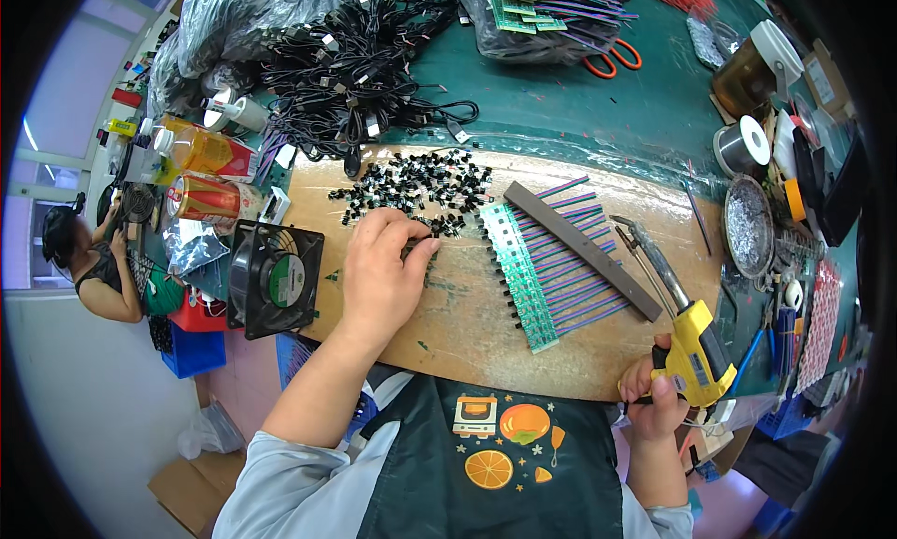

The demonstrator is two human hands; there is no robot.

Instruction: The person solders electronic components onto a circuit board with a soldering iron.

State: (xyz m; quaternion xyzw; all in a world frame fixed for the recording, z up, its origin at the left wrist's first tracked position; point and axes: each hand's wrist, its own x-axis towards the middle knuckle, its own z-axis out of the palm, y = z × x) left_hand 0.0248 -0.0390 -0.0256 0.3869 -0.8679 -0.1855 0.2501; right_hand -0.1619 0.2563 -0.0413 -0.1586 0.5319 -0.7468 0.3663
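Note:
My left hand rests on the brown work board at the near edge of a heap of small black connectors. Its thumb and fingers are drawn together, and their tips hide whatever is between them. On the right, my right hand is wrapped round the handle of a yellow soldering gun, whose tip points away toward the wires. Between the hands lies a strip of green circuit boards, with small black parts along its left edge. Purple and teal wires run rightward from it under a dark flat bar.
A black fan stands left of my hand, near drink bottles. Black cables heap up behind. Orange-handled scissors lie at the back. A solder spool and metal bowl stand right. Another person sits far left.

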